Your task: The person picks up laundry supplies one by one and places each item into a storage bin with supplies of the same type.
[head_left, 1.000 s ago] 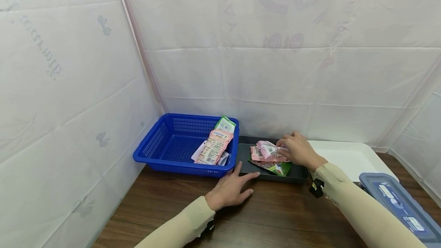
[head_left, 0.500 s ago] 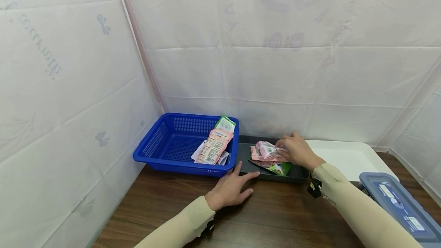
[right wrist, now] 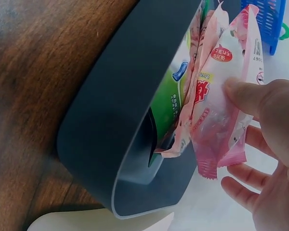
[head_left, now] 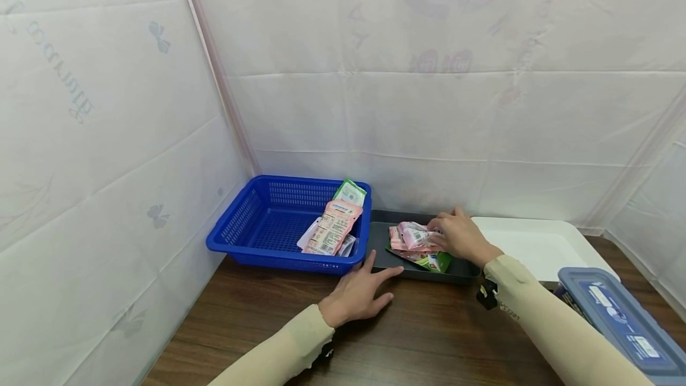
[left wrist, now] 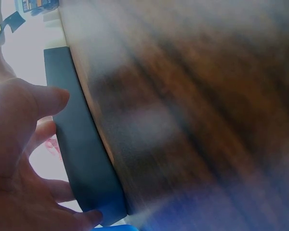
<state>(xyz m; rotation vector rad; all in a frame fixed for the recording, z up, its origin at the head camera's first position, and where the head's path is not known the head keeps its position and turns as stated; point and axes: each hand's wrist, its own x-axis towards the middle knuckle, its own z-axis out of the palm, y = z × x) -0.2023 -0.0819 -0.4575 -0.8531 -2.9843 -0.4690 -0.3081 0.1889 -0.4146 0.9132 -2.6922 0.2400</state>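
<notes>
My right hand (head_left: 460, 234) pinches a pink-and-white packet (right wrist: 221, 91) over the dark grey tray (head_left: 382, 240). In the right wrist view the thumb lies on the packet's printed face, with fingers behind it. Beneath are a flat pink packet (right wrist: 184, 126) and a green pouch (right wrist: 167, 101), both inside the tray. My left hand (head_left: 356, 295) has spread fingers, with fingertips at the tray's front wall (left wrist: 79, 139) and near the blue basket's corner.
Left of the tray stands a blue perforated basket (head_left: 230, 247) holding several pink, white and green packets. A white tray (head_left: 536, 243) sits at the right, behind a box with a blue-grey lid (head_left: 616, 320). White sheeting (head_left: 429, 112) encloses the wooden table (head_left: 418, 338).
My right hand has shifted slightly left, and the pink-and-white packet sits a little lower on the pile. The left hand stays at the tray's front.
</notes>
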